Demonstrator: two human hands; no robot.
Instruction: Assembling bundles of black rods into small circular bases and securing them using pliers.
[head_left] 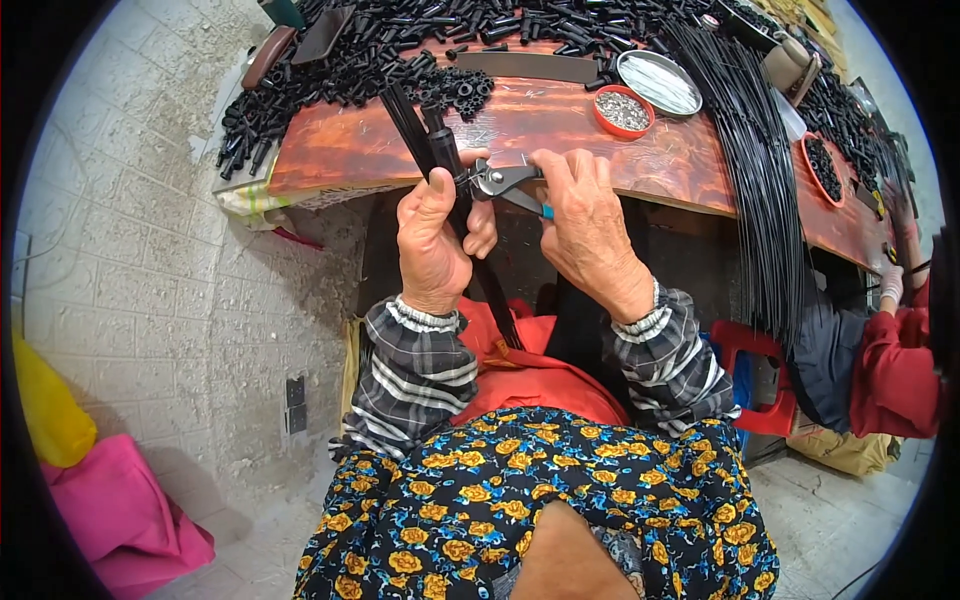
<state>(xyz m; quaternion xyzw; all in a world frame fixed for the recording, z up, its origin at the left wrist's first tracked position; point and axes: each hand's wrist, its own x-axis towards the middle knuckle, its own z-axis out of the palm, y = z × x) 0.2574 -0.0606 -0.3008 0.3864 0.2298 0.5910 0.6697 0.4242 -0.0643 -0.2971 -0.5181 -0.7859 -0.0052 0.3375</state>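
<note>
Lap: red cloth (570, 390) below the raised hands, nothing braced on the table; the work is steadied by grip alone, so a slack hold could let it twist.

At the table's near edge: left hand (430, 245) wrapped around a bundle of black rods (405, 125) and a black tube (444, 150), all tilted up and leftward. Right hand (592, 215) clamped on the handles of pliers (510, 178). Hands near each other, apart. Pliers' head sits just beside the left thumb; if it slips off, it could nip skin, I judge.

Farther, on the table (345, 145): red bowl (626, 136) of silvery bits beyond the right hand; a wide outward swing could tip it.

Hard to make out: lower stretch of the bundle, dark against dark. What the jaws bite is too small to tell; left fingers cover the join. Right fingers hide most of the handles. Far right: a co-worker's gloved hand (891, 285), blurred near the rim, its work unreadable.
</note>
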